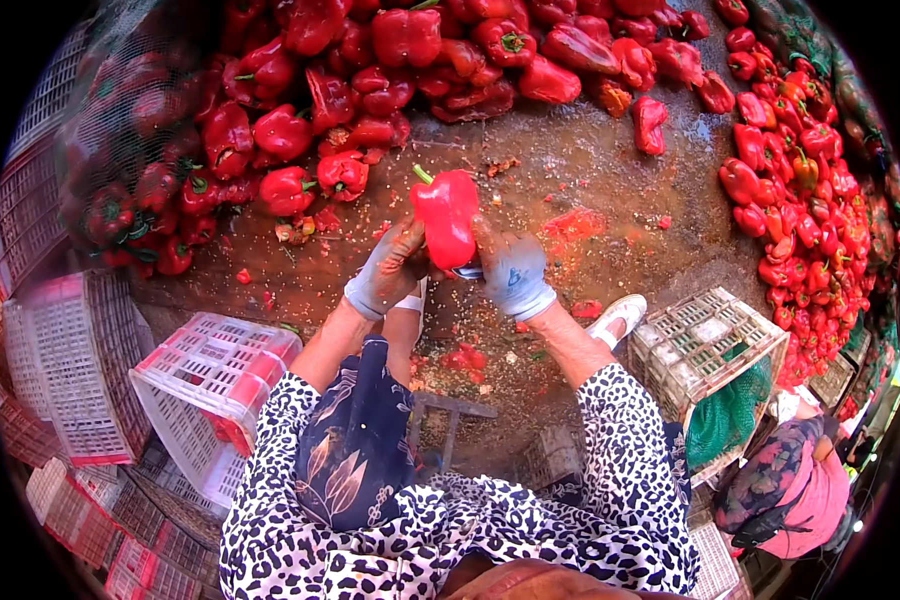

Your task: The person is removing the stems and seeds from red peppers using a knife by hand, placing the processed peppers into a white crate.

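A red bell pepper (447,215) with a green stem is held up in front of me, tilted, its stem end toward the upper left. My left hand (390,268), in a stained grey-white glove, is closed on its left side. On its lower right side, my right hand (513,270), in a similar glove with a blue mark, is closed with the thumb against the pepper. A small dark, shiny edge shows under the pepper by the right fingers; I cannot make out what it is. Beyond my hands lies a large heap of red bell peppers (407,38).
Pepper scraps and seeds litter the wet brown floor (610,230). Plastic crates stand at left (210,360) and right, the right crate (705,340) holding green netting (725,410). Another pepper pile (810,220) runs along the right. A person in pink (795,485) is at lower right.
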Motion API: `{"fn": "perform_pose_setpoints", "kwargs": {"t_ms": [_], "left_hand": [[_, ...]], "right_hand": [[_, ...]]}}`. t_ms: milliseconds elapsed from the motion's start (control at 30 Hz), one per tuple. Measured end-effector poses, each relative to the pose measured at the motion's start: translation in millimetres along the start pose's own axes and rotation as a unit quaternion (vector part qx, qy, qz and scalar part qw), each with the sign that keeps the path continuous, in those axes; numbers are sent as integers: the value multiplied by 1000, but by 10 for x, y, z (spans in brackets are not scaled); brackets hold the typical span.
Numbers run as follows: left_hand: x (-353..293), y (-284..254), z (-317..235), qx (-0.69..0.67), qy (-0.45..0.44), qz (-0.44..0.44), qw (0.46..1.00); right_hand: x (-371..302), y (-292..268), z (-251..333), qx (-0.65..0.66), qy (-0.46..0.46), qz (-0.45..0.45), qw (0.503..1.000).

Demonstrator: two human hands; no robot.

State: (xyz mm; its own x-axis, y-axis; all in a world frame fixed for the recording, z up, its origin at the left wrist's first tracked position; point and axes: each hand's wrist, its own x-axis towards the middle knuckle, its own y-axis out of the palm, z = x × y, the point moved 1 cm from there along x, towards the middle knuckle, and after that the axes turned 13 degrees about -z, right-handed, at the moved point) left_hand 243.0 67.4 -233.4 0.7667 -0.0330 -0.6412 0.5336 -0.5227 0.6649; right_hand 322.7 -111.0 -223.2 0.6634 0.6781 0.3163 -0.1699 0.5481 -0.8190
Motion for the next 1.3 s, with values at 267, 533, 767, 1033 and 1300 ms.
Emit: {"fn": "perform_pose_setpoints", "kwargs": {"t_ms": [267, 533, 767, 1033, 1300], "left_hand": [[-32, 102, -76, 110, 99, -15, 989], [-117, 32, -172, 203, 50, 92, 974], [-107, -118, -64, 415, 185, 134, 881], [-44, 63, -94, 569, 220, -223, 761], [-63, 141, -11, 598, 253, -178, 739]], "right_hand": [[-12, 70, 58, -6, -71, -15, 997], [14, 19, -230, -38, -114, 4, 993], [245, -65, -594, -102, -166, 4, 981], [237, -211, -270, 362, 516, 104, 769], [105, 4, 23, 310, 415, 110, 848]]}}
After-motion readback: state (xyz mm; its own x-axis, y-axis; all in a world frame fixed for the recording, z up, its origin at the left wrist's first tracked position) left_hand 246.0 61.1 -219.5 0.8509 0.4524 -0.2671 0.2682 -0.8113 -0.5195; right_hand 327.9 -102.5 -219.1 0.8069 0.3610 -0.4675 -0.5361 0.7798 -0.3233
